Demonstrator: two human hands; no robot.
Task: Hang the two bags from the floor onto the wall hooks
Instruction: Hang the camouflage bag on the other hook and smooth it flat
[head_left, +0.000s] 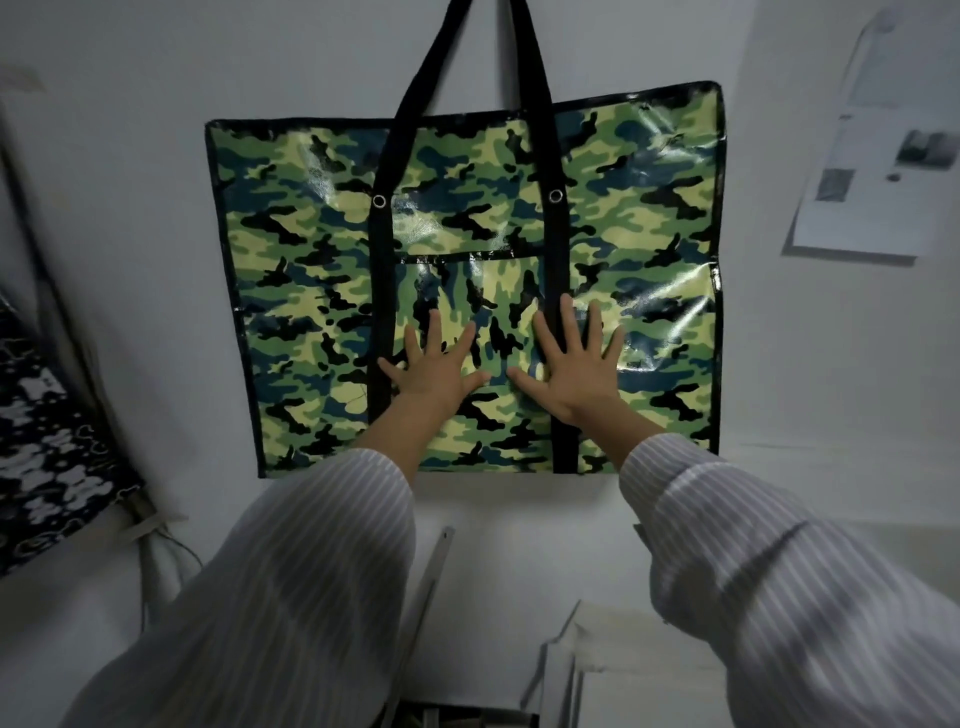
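Note:
A large green camouflage bag with black trim hangs flat against the white wall. Its black straps run up out of the top of the view, so the hook is hidden. My left hand lies flat on the lower middle of the bag with fingers spread. My right hand presses flat beside it, partly over the right black strap, fingers spread too. A dark bag with a white pattern hangs at the left edge, only partly in view.
A printed paper sheet is stuck to the wall at the upper right. Cables run down the wall at the lower left. White boards or shelf edges stand below the bag near the bottom.

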